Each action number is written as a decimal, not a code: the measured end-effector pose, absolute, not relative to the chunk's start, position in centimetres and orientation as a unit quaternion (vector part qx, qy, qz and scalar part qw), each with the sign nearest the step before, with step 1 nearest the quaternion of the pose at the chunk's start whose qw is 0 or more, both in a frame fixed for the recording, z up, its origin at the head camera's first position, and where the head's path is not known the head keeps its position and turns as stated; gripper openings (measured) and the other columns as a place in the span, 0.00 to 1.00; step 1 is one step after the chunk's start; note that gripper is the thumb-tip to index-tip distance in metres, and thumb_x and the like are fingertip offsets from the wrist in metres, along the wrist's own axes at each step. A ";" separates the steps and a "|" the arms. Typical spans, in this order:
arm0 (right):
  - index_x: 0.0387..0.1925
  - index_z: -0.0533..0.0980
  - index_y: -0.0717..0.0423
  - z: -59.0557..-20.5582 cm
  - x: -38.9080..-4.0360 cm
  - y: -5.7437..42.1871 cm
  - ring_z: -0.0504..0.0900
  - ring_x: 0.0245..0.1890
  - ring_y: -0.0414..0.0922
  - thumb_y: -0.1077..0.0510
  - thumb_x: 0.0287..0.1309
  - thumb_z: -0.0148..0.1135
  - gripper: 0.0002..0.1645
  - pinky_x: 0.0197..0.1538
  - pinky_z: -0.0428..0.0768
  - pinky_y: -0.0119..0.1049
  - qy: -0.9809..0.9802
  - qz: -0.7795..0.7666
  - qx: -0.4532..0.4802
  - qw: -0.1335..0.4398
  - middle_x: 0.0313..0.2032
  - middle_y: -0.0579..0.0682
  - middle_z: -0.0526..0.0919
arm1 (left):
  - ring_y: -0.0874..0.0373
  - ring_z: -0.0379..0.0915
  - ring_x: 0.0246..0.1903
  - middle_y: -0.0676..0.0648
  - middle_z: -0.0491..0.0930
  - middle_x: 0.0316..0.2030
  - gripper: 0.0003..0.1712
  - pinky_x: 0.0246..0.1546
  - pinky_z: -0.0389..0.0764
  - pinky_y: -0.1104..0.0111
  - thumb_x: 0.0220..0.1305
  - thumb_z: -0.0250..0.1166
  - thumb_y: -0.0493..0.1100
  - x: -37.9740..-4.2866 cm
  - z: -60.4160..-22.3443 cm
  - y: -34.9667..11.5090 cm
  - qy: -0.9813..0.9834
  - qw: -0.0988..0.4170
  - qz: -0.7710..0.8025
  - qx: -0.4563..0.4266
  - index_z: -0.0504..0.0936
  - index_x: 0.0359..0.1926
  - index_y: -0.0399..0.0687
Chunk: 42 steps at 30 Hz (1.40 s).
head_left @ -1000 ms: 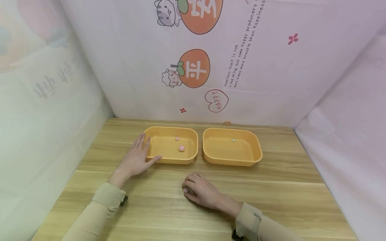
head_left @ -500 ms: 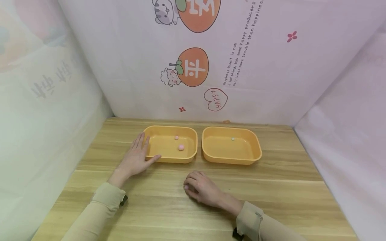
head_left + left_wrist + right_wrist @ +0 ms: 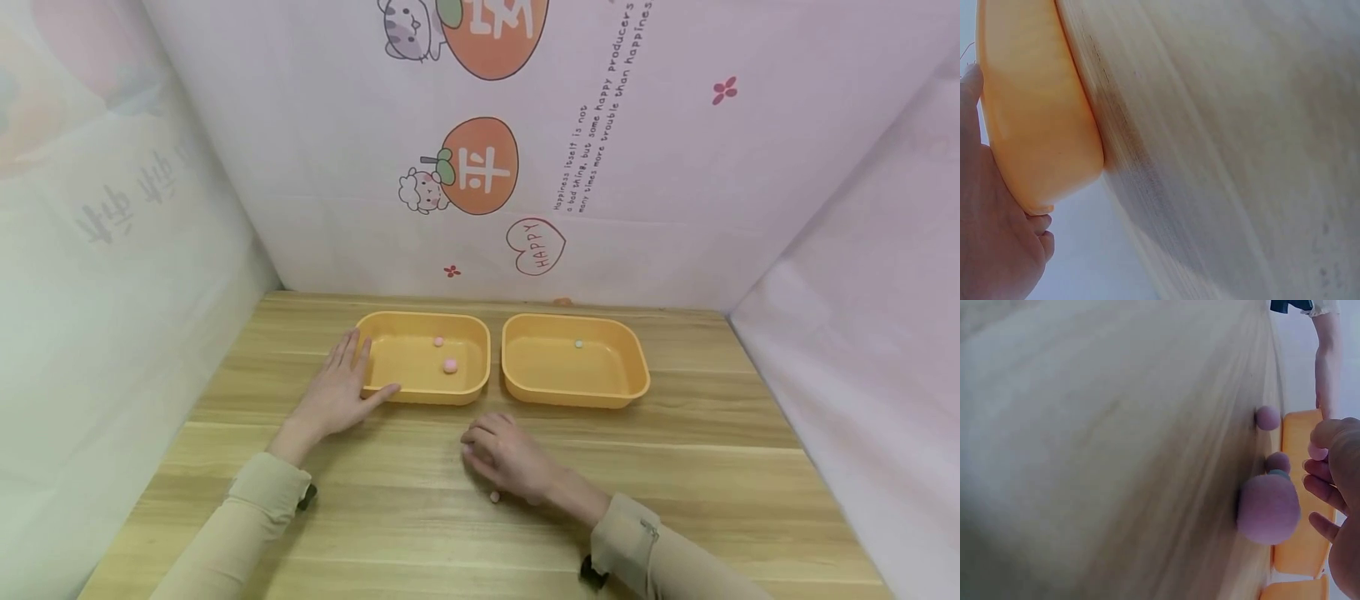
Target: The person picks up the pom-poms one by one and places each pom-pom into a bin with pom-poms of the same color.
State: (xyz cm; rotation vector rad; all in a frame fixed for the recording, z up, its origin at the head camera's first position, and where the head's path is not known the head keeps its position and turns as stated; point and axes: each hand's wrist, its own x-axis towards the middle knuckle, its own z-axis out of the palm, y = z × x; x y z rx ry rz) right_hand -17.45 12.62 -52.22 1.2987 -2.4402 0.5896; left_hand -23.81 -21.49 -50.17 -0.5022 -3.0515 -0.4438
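Observation:
My left hand (image 3: 337, 392) rests on the left end of the left yellow tray (image 3: 427, 396), fingers straight and spread, thumb along its front rim. Two pink balls (image 3: 450, 366) lie in that tray. Over the table in front of the trays, my right hand (image 3: 513, 457) pinches a small pink ball (image 3: 1317, 452) between thumb and fingertips. Beneath this hand, the right wrist view shows a large pink ball (image 3: 1268, 509), two smaller pink balls (image 3: 1267, 417) and a bit of a teal ball (image 3: 1280, 474). Most of these are hidden by the hand in the head view.
Right of the left tray stands a second yellow tray (image 3: 576, 400) with one small pale green ball (image 3: 578, 344) in it. A small pinkish ball (image 3: 494, 497) lies on the wooden table (image 3: 375, 517) below the right hand. Printed white cloth (image 3: 637, 258) encloses the table.
My right hand has moved slightly away from me and to the right, and a small ball now shows on the table behind it. The left hand stays on the tray.

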 end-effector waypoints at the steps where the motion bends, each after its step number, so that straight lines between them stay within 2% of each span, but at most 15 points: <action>1: 0.44 0.87 0.53 -52.2 -17.6 12.6 0.87 0.49 0.44 0.59 0.65 0.79 0.09 0.60 0.87 0.44 -0.850 0.206 0.456 0.164 0.44 0.45 0.90 | 0.29 0.34 0.89 0.26 0.36 0.88 0.64 0.90 0.44 0.39 0.79 0.54 0.76 -23.8 -50.1 -21.5 -0.977 0.008 -0.142 -0.161 0.43 0.87 0.30; 12: 0.46 0.88 0.54 -51.1 -19.1 12.6 0.88 0.50 0.44 0.58 0.66 0.78 0.10 0.61 0.86 0.44 -0.842 0.179 0.468 0.197 0.44 0.45 0.90 | 0.30 0.33 0.89 0.27 0.35 0.88 0.64 0.90 0.43 0.41 0.79 0.53 0.76 -23.7 -50.0 -21.4 -0.977 0.005 -0.139 -0.159 0.44 0.87 0.30; 21: 0.42 0.86 0.54 -50.5 -20.7 12.5 0.87 0.46 0.44 0.60 0.62 0.80 0.10 0.59 0.87 0.44 -0.814 0.168 0.485 0.272 0.42 0.45 0.89 | 0.29 0.33 0.89 0.27 0.35 0.88 0.64 0.90 0.43 0.40 0.79 0.53 0.76 -23.8 -50.3 -21.5 -0.977 0.005 -0.141 -0.161 0.43 0.88 0.30; 26: 0.41 0.86 0.54 -49.7 -21.6 12.2 0.87 0.46 0.45 0.60 0.63 0.79 0.08 0.59 0.87 0.44 -0.809 0.160 0.488 0.286 0.40 0.45 0.88 | 0.29 0.35 0.89 0.26 0.36 0.88 0.64 0.90 0.44 0.40 0.79 0.53 0.76 -23.8 -50.1 -21.5 -0.977 0.006 -0.140 -0.163 0.43 0.87 0.30; 35: 0.43 0.86 0.55 -48.3 -23.6 11.7 0.87 0.47 0.47 0.61 0.67 0.76 0.06 0.57 0.86 0.44 -0.829 0.162 0.462 0.271 0.42 0.47 0.89 | 0.30 0.33 0.89 0.27 0.34 0.88 0.65 0.90 0.44 0.40 0.78 0.52 0.77 -24.0 -49.9 -21.5 -0.976 0.003 -0.142 -0.164 0.43 0.88 0.31; 42: 0.41 0.87 0.56 -48.1 -25.5 10.9 0.87 0.47 0.48 0.61 0.69 0.75 0.04 0.60 0.85 0.46 -0.846 0.164 0.438 0.257 0.42 0.48 0.90 | 0.30 0.34 0.89 0.26 0.35 0.88 0.64 0.90 0.44 0.41 0.79 0.52 0.76 -23.9 -50.0 -21.4 -0.977 0.004 -0.138 -0.163 0.44 0.87 0.30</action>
